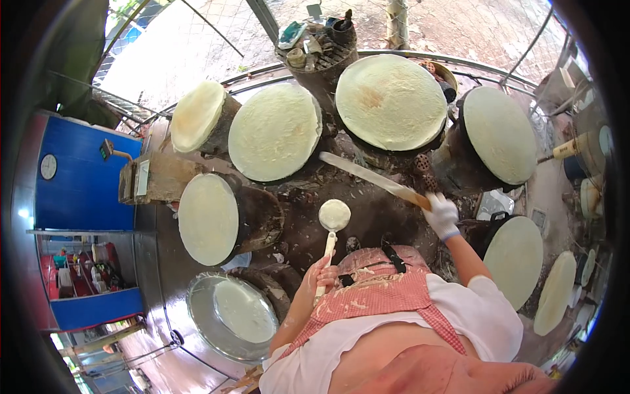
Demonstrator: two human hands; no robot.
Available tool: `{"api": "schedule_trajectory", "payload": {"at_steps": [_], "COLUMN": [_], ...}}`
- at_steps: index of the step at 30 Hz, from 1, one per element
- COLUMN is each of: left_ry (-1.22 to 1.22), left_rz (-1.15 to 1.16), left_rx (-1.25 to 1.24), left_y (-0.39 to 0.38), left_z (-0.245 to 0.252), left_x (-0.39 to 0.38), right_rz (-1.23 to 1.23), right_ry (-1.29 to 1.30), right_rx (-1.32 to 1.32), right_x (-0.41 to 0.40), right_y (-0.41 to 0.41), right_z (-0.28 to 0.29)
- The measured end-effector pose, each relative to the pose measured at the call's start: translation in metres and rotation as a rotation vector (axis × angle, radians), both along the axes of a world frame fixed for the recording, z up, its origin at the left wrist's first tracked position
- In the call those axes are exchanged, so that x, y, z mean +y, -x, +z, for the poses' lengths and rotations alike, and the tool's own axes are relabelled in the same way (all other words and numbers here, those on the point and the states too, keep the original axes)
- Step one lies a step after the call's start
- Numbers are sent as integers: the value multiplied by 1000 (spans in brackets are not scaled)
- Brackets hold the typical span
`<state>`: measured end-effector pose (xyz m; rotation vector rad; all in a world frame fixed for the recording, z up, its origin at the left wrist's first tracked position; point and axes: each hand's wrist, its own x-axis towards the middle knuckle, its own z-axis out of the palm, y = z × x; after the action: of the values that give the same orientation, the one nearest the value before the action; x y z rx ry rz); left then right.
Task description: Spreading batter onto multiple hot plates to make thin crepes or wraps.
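My bare left hand [326,276] is closed around the light handle of a ladle [334,215], whose round bowl is coated with pale batter. A white knitted glove covers my right hand [440,215], which grips the brown end of a long flat wooden spreader [371,180]. The spreader's pale end lies beside the lower right edge of a round pancake [275,132]; contact cannot be told. Further thin pale pancakes cover round griddles around me, among them a large one [391,101] with a browned patch, one at the right [499,135] and one at the left [208,219].
A metal basin [197,327] of pale batter stands at the lower left. Dark drum stoves [258,219] support the griddles. Perforated coal briquettes [422,162] lie between the stoves. Behind stands a drum [320,74] with clutter on top, near a wire fence. A wooden box [167,177] is at the left.
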<state>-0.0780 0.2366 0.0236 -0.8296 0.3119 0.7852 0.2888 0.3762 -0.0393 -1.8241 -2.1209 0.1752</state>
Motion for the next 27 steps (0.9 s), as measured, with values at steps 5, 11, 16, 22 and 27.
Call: {"api": "schedule_trajectory", "payload": {"at_steps": [5,11,16,22,27], "left_ry": [-37,-86,-59,-180,-194], "left_rz": [41,98,203,210,211], "left_rx": [-60,-92,-37,-130,-66], "left_y": [-8,-12,-23,2,37], "left_z": [-15,-15,3,-16,-14], "left_x": [-18,-42,-46,-55,-52], "right_rz": [181,388,279,31,-33], "right_ry": [-186,128,75,-202,-333], "right_rx": [-55,-248,-136,12,-162], "right_x": [129,212,257,376,386], "right_y": [89,115,80,-21,-25], "right_z": [-5,3,80,183,296]}}
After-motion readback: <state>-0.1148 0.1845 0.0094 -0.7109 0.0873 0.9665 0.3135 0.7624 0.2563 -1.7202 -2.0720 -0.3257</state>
